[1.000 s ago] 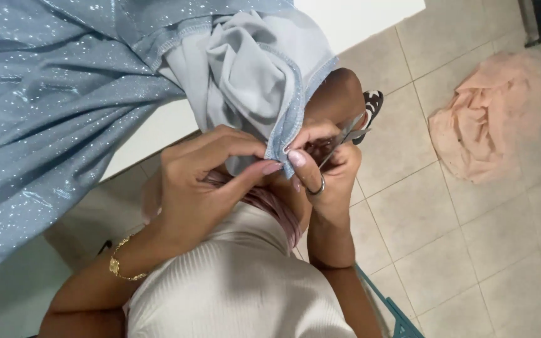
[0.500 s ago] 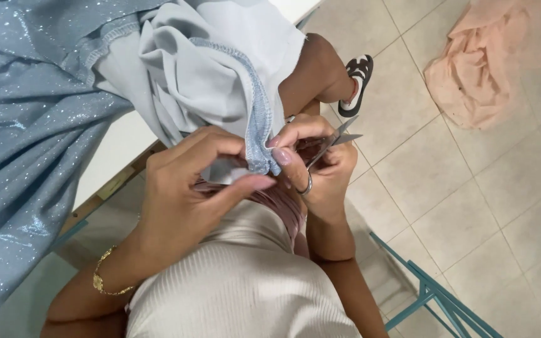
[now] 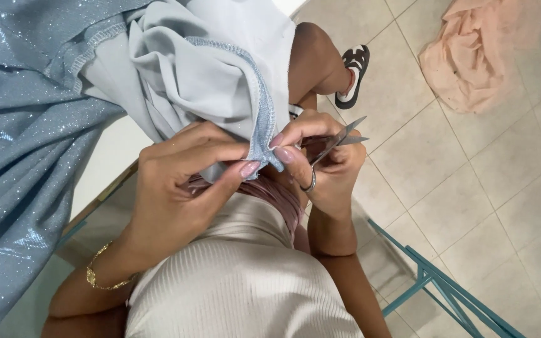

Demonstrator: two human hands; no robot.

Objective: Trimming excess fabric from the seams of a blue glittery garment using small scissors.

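Nearest the camera, at the bottom of the frame, was the person's cream ribbed top point(image 3: 239, 294), with a strip of pink ruched fabric point(image 3: 280, 200) just above it. The left hand point(image 3: 183, 188), a gold bracelet point(image 3: 104, 278) on its wrist, pinched the stitched edge of the pale blue garment point(image 3: 208, 75) between thumb and fingertips, apparently to keep the seam taut and close to the eyes. The right hand point(image 3: 327, 169), a ring on one finger, touched that same hem with two fingertips while clasping small metal thread snips point(image 3: 339, 141) against the palm, blades pointing to the upper right, away from the cloth. Holding the snips tucked that way seemed to leave the fingertips free to work at the seam.

The garment's pale lining bunched at the upper centre, right above both hands, and its glittery blue outer side point(image 3: 26, 138) spread across the whole left of the frame, draped over a white tabletop point(image 3: 104, 166).

Further off lay a floor of beige tiles point(image 3: 446, 188). A foot in a black and white sandal point(image 3: 353, 74) rested at the upper centre, a heap of peach fabric point(image 3: 471, 56) lay crumpled at the upper right, and a teal metal frame point(image 3: 433, 281) crossed the lower right.
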